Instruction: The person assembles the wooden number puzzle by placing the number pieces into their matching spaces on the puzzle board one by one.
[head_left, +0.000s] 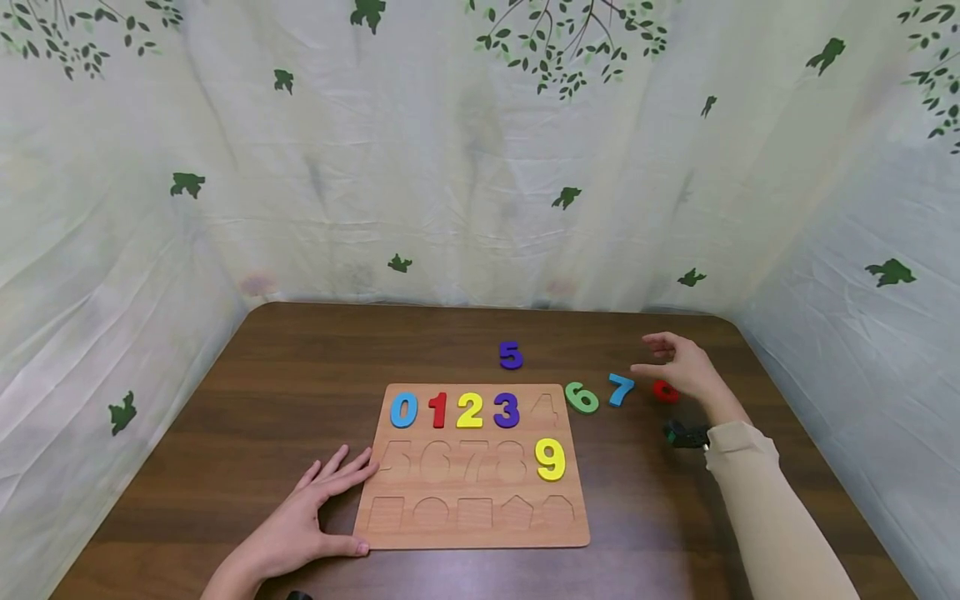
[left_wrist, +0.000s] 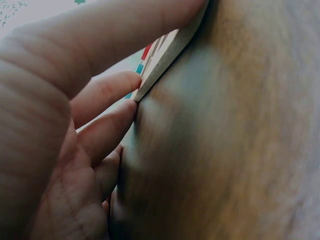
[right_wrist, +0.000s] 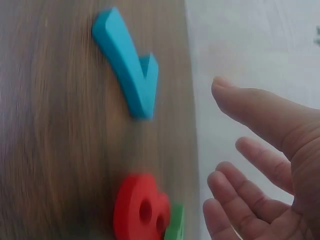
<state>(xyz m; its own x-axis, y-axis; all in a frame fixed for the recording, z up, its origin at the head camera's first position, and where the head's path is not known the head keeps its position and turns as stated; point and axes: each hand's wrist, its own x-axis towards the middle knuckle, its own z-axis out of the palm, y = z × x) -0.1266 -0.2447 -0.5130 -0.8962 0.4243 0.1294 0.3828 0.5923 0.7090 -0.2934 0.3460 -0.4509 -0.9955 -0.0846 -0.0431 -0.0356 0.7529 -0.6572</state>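
White cloth (head_left: 450, 167), printed with leafy branches and green birds, hangs round three sides. Below it spreads a dark brown wood-grain table (head_left: 337, 358).

On the table lies a pale wooden board (head_left: 457, 490) with three rows of cut outlines. Its top row holds a light blue 0 (head_left: 394, 410), a red 1 (head_left: 438, 411), a yellow 2 (head_left: 470, 412) and a purple 3 (head_left: 513, 411), with the outline of a 4 at the row's end. A yellow 9 (head_left: 560, 458) fills the right end of the middle row, beside four bare outlines; the bottom row shows five plain shapes.

One cream sleeve (head_left: 772, 508) covers the right arm. The left hand (head_left: 303, 517) is spread, fingertips touching the board's left edge and thumb at its near corner. The right hand (head_left: 686, 367) hangs beside the loose pieces, thumb apart from the fingers, gripping nothing. A black device (head_left: 684, 434) sits at its wrist.

Smallest are the loose numerals: a green 6 (head_left: 572, 395) just beside the board's far right corner, a blue 7 (head_left: 619, 389) next along, a red 8 (right_wrist: 132, 205) near the right hand, and a purple 5 (head_left: 512, 358) beyond the board. In the right wrist view, a green piece (right_wrist: 175, 222), mostly hidden, shows behind the 8; I cannot tell which numeral.
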